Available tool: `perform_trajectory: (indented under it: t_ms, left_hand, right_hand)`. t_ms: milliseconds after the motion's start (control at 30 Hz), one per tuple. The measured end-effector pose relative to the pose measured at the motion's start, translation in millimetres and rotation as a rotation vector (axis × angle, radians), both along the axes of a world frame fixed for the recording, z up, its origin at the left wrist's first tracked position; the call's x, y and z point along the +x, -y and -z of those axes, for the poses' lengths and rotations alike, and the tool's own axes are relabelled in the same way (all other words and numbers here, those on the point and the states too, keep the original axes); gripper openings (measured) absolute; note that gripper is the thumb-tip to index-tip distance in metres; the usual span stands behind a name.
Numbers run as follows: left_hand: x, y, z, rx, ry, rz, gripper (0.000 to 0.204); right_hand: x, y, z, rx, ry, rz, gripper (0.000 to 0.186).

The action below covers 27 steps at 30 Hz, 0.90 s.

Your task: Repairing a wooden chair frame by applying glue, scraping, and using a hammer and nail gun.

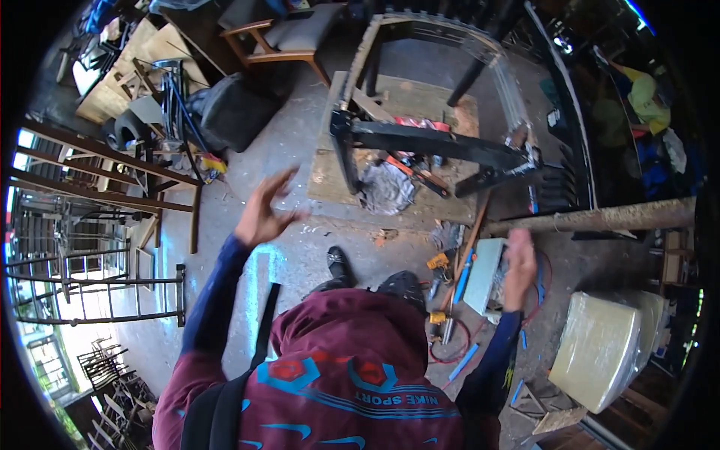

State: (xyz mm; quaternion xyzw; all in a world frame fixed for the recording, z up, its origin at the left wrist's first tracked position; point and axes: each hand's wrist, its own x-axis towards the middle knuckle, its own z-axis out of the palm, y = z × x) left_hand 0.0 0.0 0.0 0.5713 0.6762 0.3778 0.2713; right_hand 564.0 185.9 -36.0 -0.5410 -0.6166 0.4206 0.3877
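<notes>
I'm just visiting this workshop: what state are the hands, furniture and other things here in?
Left bare hand: open, empty, fingers spread.
Right bare hand: open, fingers extended, no grasped object visible.
Black-and-wood furniture frame: uncovered, over the plywood board.
Flat brown plywood board: on the floor, worn, littered.
Crumpled grey cloth: bunched up, on the board.
Brown wooden armchair with grey seat: upright, unoccupied.
Pale yellow block: wrapped in clear plastic.

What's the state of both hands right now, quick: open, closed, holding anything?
Left hand: open, fingers spread, holding nothing.
Right hand: open, fingers extended, nothing visible in it.
</notes>
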Motion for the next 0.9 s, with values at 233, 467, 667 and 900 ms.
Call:
perform_trajectory:
  t_ms: [233, 467, 667, 900]
  left_hand:
    - [46, -155, -18, 0.363, 0.204, -0.135, 0.139]
    - [88, -175, 3, 0.514, 0.351, -0.474, 0.108]
    - [89, -184, 5, 0.578, 0.291, -0.518, 0.088]
    - [74, -174, -1, 0.536, 0.339, -0.323, 0.115]
  right_hand:
    - [-116, -147, -51, 0.100, -0.360, 0.245, 0.066]
    - [-144, -150, -45, 0.278, -0.296, 0.360, 0.052]
    - [-154, -162, -44, 0.383, -0.424, 0.368, 0.049]
    - [-141, -157, -54, 0.356, -0.284, 0.285, 0.050]
